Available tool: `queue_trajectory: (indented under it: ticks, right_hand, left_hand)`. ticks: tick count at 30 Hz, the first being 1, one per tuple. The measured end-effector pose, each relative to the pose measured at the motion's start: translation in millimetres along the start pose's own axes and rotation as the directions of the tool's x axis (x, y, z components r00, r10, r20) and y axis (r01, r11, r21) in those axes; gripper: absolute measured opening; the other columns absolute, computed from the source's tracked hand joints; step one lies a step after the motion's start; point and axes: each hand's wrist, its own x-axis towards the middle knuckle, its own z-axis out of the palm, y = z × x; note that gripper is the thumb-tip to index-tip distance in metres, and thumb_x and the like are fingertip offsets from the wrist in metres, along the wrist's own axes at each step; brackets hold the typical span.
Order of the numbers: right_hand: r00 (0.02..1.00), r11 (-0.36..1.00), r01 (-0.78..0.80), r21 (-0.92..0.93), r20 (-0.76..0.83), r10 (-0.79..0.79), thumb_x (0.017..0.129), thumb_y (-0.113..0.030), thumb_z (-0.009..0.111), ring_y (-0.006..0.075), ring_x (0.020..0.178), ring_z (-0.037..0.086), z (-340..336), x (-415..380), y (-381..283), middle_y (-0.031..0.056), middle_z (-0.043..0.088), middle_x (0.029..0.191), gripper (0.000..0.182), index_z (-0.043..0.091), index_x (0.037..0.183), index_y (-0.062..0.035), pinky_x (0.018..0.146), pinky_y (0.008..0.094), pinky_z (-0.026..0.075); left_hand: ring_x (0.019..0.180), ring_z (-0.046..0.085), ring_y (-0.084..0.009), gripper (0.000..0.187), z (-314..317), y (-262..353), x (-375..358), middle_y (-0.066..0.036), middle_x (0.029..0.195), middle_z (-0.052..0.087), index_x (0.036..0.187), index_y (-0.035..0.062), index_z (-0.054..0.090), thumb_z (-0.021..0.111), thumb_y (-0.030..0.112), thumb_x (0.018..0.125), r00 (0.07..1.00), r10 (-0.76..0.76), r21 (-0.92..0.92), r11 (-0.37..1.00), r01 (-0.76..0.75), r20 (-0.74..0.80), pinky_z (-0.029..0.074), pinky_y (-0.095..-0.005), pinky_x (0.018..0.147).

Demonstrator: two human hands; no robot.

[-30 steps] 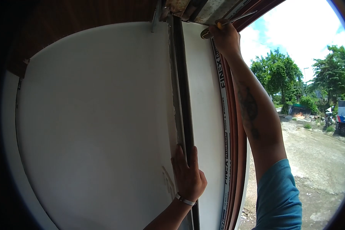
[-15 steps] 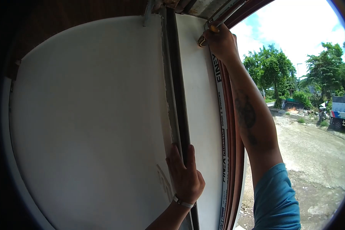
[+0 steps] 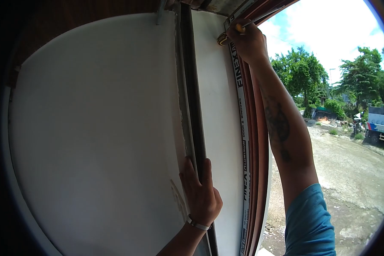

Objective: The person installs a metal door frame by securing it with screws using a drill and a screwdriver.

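Observation:
My right hand (image 3: 248,42) is high up at the frame's top corner, closed round the yellow-and-black handle of a screwdriver (image 3: 240,28). The metal shaft slants up and right along the reddish-brown frame (image 3: 255,128); its tip is hard to make out there. Lower down, my left hand (image 3: 200,198) lies against a dark upright metal bar (image 3: 193,94), its fingers stretched upward. The thumb is on the bar's right side and the other fingers are on its left. A light band circles the left wrist.
A white panel (image 3: 94,119) spans the left. Printed protective tape (image 3: 245,147) runs down the frame's inner edge. A thin bracket (image 3: 161,13) hangs at the top. Outside the opening are concrete ground (image 3: 337,170), trees (image 3: 303,77) and a parked truck (image 3: 379,123).
The bar and my left hand have shifted slightly left in view. The screwdriver sits a little higher in view and slants less steeply, with my right hand still closed on it.

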Motion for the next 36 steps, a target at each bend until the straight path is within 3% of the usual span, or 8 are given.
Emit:
queue_trajectory:
  ticks: [3,6,14,20,25,28,31,36]
  right_hand:
    - [0.98,0.983,0.073,0.169,-0.195,-0.039,0.082,-0.026,0.071,0.0233,0.092,0.068,5,21,4,0.0096,0.07,0.095,0.03,0.064,0.108,-0.0116,0.084,0.0346,0.051]
    - [0.992,1.0,-0.021,0.011,-0.122,0.022,0.081,-0.028,0.071,0.0238,0.099,0.066,20,22,10,0.0121,0.069,0.101,0.035,0.064,0.109,-0.0093,0.087,0.0357,0.05]
    - [0.984,0.996,0.052,0.072,-0.171,-0.039,0.08,-0.031,0.071,0.0258,0.098,0.066,17,34,-1,0.0121,0.069,0.101,0.033,0.066,0.106,-0.0111,0.088,0.0363,0.05]
    - [1.0,0.995,0.006,-0.097,-0.013,-0.007,0.081,-0.032,0.069,0.0277,0.097,0.066,13,22,6,0.0121,0.069,0.099,0.029,0.066,0.104,-0.0135,0.087,0.0376,0.05]
    - [0.988,0.991,0.017,0.134,-0.154,0.003,0.082,-0.02,0.071,0.0192,0.086,0.068,-6,-41,2,0.0085,0.07,0.091,0.024,0.065,0.102,-0.0087,0.081,0.0316,0.052]
    - [0.998,0.999,-0.028,0.031,-0.05,0.029,0.081,-0.015,0.073,0.0124,0.082,0.067,-20,-79,-6,0.0061,0.07,0.089,0.023,0.064,0.1,-0.005,0.076,0.0262,0.052]
    - [0.989,0.984,0.068,0.162,-0.14,-0.045,0.082,-0.014,0.071,0.0216,0.078,0.07,-35,-94,-5,0.0119,0.07,0.082,0.021,0.061,0.098,-0.0039,0.076,0.0315,0.053]
    - [0.999,0.984,0.037,0.174,-0.012,-0.036,0.081,-0.011,0.071,0.0206,0.081,0.07,-45,-116,-3,0.009,0.069,0.081,0.02,0.062,0.098,-0.0056,0.074,0.032,0.053]
  left_hand:
    - [0.134,0.018,-0.0572,0.074,-3,0,0,-0.042,0.143,0.014,0.148,0.0013,0.02,0.047,-0.002,0.079,0.999,-0.015,0.008,1.0,0.015,0.03,0.021,-0.0687,0.103]
    - [0.134,0.019,-0.0577,0.074,-2,0,0,-0.042,0.143,0.014,0.148,0.0014,0.02,0.047,-0.002,0.079,1.0,-0.003,0.0,1.0,0.003,0.01,0.021,-0.0691,0.103]
    - [0.134,0.019,-0.0578,0.075,0,-2,2,-0.042,0.142,0.015,0.148,0.002,0.021,0.048,-0.002,0.078,1.0,0.01,-0.002,1.0,-0.01,-0.005,0.02,-0.0702,0.103]
    - [0.134,0.02,-0.0569,0.077,2,-4,-1,-0.041,0.143,0.016,0.148,0.0029,0.021,0.049,-0.001,0.077,1.0,0.011,0.017,1.0,-0.011,-0.003,0.021,-0.0705,0.103]
    - [0.135,0.02,-0.0553,0.077,1,-5,-1,-0.039,0.144,0.016,0.148,0.0039,0.021,0.049,0.0,0.076,0.999,0.02,0.012,1.0,-0.02,-0.032,0.021,-0.0707,0.103]
    - [0.136,0.02,-0.0539,0.078,2,-4,-2,-0.037,0.145,0.015,0.148,0.0048,0.021,0.05,-0.001,0.076,1.0,0.005,-0.009,1.0,-0.005,-0.03,0.021,-0.0708,0.103]
    - [0.136,0.02,-0.0527,0.08,3,-6,-3,-0.036,0.146,0.015,0.149,0.0062,0.02,0.05,-0.001,0.075,0.999,0.008,-0.008,1.0,-0.008,-0.052,0.021,-0.0708,0.104]
    - [0.138,0.018,-0.0498,0.084,8,-6,-2,-0.033,0.148,0.014,0.15,0.0111,0.018,0.05,-0.003,0.074,0.996,0.02,0.005,1.0,-0.02,-0.087,0.02,-0.0706,0.105]
